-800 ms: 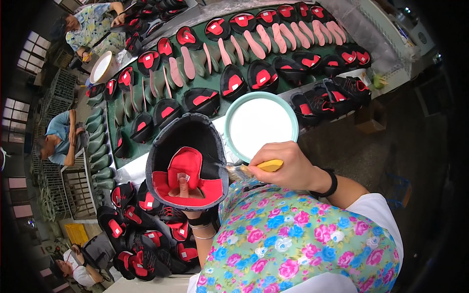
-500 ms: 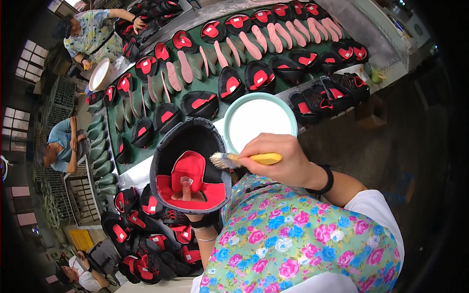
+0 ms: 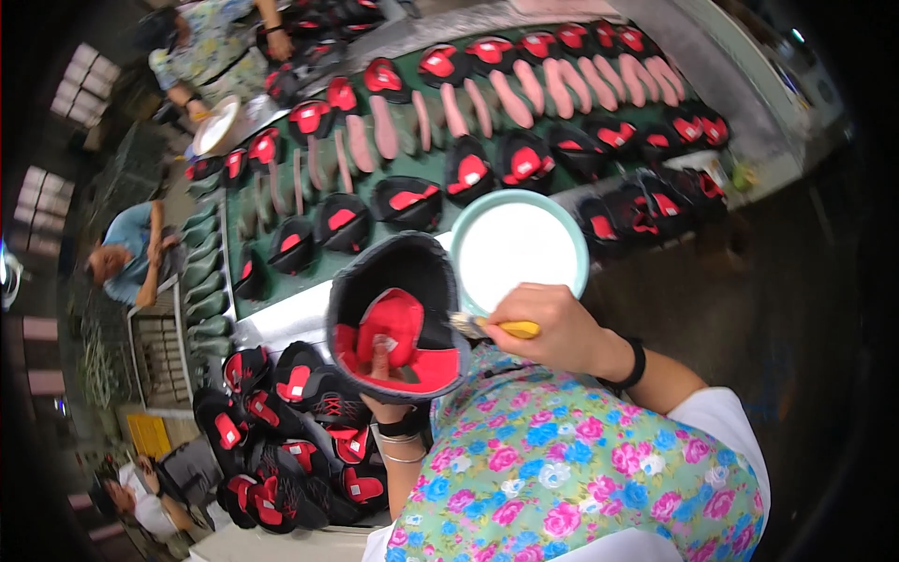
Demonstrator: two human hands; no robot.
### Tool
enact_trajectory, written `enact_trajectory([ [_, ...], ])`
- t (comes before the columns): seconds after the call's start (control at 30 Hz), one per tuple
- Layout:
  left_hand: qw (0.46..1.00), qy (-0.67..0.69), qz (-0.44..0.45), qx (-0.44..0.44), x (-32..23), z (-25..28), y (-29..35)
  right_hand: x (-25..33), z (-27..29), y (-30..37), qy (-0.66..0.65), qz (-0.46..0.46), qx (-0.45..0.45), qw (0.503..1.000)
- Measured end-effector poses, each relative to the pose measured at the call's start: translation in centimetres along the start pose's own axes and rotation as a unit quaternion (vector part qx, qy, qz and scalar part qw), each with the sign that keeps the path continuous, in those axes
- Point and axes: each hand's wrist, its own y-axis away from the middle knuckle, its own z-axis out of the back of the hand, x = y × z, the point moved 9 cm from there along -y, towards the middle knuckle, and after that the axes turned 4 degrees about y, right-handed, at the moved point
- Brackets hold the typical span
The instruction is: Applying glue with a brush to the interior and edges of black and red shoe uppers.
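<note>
Brushing seems the step: shoe (image 3: 391, 320) is pinched by left grip (image 3: 380, 360), brush (image 3: 465, 325) by right grip (image 3: 548, 323); stillness is needed next.

We wear a pale green garment (image 3: 581, 468) printed with pink, blue and white flowers, a white right sleeve (image 3: 735, 417), a black right wristband (image 3: 636, 363), and thin, shiny left bangles (image 3: 405, 460).

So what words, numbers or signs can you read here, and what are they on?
None can be read.
White tag inside the held shoe upper: too small and blurred.
White labels in the piled uppers: too small.
White patches in uppers on the green table: too blurred.
</note>
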Motion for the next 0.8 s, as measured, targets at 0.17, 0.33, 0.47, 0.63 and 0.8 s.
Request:
enact_trajectory([
  [0.17, 0.990, 0.113, 0.046, -0.070, 0.9, 0.0, 0.6, -1.5, 1.4, 1.0, -0.011, -0.102, -0.009, 0.995],
  [0.33, 0.951, 0.255, 0.111, -0.138, 6.1, 4.6, 2.0, -4.1, 1.7, 2.6, -0.006, -0.192, -0.019, 0.981],
  [0.47, 0.954, 0.254, 0.124, -0.095, 7.0, 6.4, 2.4, -5.0, 1.3, 3.3, -0.015, -0.213, -0.025, 0.977],
  [0.63, 0.939, 0.214, 0.220, -0.154, 8.5, 9.8, 4.2, -5.6, 0.3, 2.6, -0.012, -0.231, -0.006, 0.973],
  [0.8, 0.911, 0.283, 0.239, -0.179, 10.1, 13.2, 4.1, -6.1, -0.2, 2.0, -0.005, -0.226, -0.002, 0.974],
])
